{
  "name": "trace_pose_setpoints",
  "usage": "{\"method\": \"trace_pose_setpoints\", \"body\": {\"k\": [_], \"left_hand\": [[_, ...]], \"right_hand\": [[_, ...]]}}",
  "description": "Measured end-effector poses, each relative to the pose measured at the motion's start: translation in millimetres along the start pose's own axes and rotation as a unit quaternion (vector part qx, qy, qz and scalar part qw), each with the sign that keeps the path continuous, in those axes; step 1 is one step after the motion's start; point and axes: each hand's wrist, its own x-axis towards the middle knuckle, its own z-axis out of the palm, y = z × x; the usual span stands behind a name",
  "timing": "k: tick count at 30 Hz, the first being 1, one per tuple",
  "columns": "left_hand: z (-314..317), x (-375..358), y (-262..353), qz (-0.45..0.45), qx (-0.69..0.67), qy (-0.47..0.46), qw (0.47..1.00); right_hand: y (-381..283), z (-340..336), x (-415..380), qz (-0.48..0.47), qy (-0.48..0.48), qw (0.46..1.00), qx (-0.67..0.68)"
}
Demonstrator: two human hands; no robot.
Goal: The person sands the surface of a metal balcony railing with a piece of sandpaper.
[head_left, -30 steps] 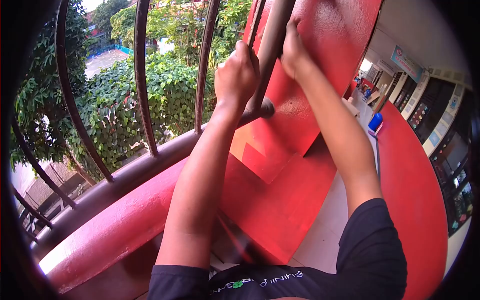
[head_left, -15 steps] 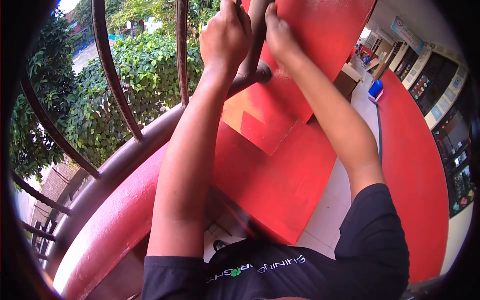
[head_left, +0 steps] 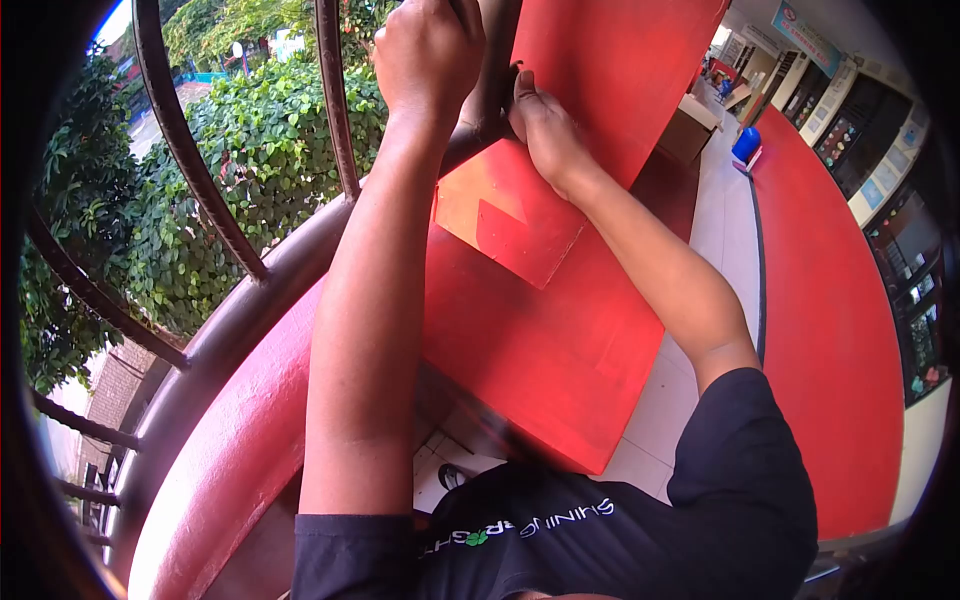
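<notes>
Near the top edge, my left hand is closed in a fist beside the thick dark metal post; what it grips is hidden. Lower and to the right, my right hand is against the post's right side, its fingers pressed together and partly hidden. A small dark bit shows by its thumb tip, too small to name. Behind both hands stands a red painted pillar with an orange patch near its base.
A dark curved railing with upright bars runs along the left, above a pink-red ledge. Leafy bushes grow beyond it. On the right are a tiled walkway, a blue container, a cardboard box and a red wall.
The view has shifted slightly. My left hand appears a little further left and up; my right hand has moved down along the post.
</notes>
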Motion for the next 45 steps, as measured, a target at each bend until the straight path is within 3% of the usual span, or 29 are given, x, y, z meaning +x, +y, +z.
{"method": "trace_pose_setpoints", "body": {"k": [1, 3, 4, 5, 7, 9, 10, 11, 13, 17, 19, 20, 21, 23, 25, 27, 30, 31, 33, 38, 43, 45], "left_hand": [[1.0, -0.2, -1.6, 0.010, 0.000, 0.005, 1.000], [1.1, -0.7, -1.9, 0.007, 0.001, 0.004, 1.000], [-0.1, -0.7, 0.5, -0.005, 0.005, -0.008, 1.000], [-0.9, 0.6, 1.8, -0.015, 0.011, -0.019, 1.000], [0.8, 0.6, 0.7, 0.008, -0.006, -0.003, 1.000], [-1.9, 0.7, 2.3, 0.003, -0.001, -0.003, 1.000], [-1.5, 1.3, 0.9, -0.001, -0.029, -0.007, 1.000], [-1.2, 1.5, -0.8, -0.002, -0.030, -0.004, 1.000], [0.6, 1.0, -1.1, 0.013, -0.009, 0.011, 1.000], [0.7, 0.7, -3.3, 0.017, -0.010, 0.006, 1.000], [5.5, -0.7, -7.4, 0.015, 0.063, -0.007, 0.998], [4.1, -0.1, -4.5, 0.017, 0.063, -0.008, 0.998], [2.8, 0.9, -1.2, 0.001, 0.044, -0.008, 0.999], [-1.4, 1.7, 0.3, -0.021, 0.026, -0.009, 0.999], [0.5, 0.4, -3.2, 0.003, -0.005, 0.004, 1.000], [0.0, -0.6, -3.9, 0.003, -0.007, 0.000, 1.000], [-1.0, 1.2, 0.2, 0.001, 0.000, 0.006, 1.000], [-2.2, 2.1, 1.5, -0.013, 0.006, -0.003, 1.000], [-1.5, -2.3, 2.8, -0.034, 0.014, -0.020, 0.999], [1.9, -1.8, -1.2, -0.032, -0.006, 0.011, 0.999], [1.9, -1.3, -4.4, -0.016, 0.024, 0.017, 0.999], [1.3, -2.2, -4.8, -0.031, -0.010, -0.002, 0.999]], "right_hand": [[-7.8, -1.6, 7.0, 0.000, -0.004, 1.000, -0.003], [-25.5, -14.4, 43.7, 0.035, 0.013, 0.992, 0.121], [-22.8, -23.1, 77.4, -0.046, -0.001, 0.989, 0.138], [-75.2, -20.4, 69.7, 0.064, -0.027, 0.971, 0.230], [-37.4, -13.7, 96.2, -0.172, 0.032, 0.983, 0.061], [-28.0, -8.0, 42.9, 0.067, -0.016, 0.997, 0.022], [-12.8, -9.0, 22.5, 0.120, -0.080, 0.987, -0.065], [35.7, -2.7, 14.8, 0.000, -0.070, 0.994, -0.079], [12.6, -3.3, 13.2, 0.076, -0.055, 0.993, -0.075], [-53.8, -14.8, 30.7, 0.094, -0.011, 0.995, -0.016], [-34.3, 2.2, 22.0, 0.030, -0.002, 0.999, -0.017], [24.1, 27.7, 18.3, -0.072, 0.066, 0.993, -0.065], [31.2, 44.0, 4.5, -0.153, 0.120, 0.967, -0.165], [41.3, 25.2, 6.4, -0.119, 0.053, 0.976, -0.175], [-46.9, -7.1, 4.8, 0.106, -0.083, 0.990, -0.043], [-37.0, -2.1, 8.8, 0.107, -0.070, 0.989, -0.080], [38.5, 28.2, -14.0, -0.109, 0.073, 0.972, -0.195], [16.3, 24.3, -12.5, -0.110, 0.072, 0.972, -0.194], [-31.1, 0.4, -8.3, 0.092, -0.045, 0.990, -0.099], [-3.3, 1.6, -17.2, 0.056, -0.083, 0.993, -0.061], [-13.3, -2.9, -17.3, 0.138, -0.099, 0.985, -0.015], [-11.8, 3.8, -30.0, 0.081, -0.008, 0.996, -0.044]]}}
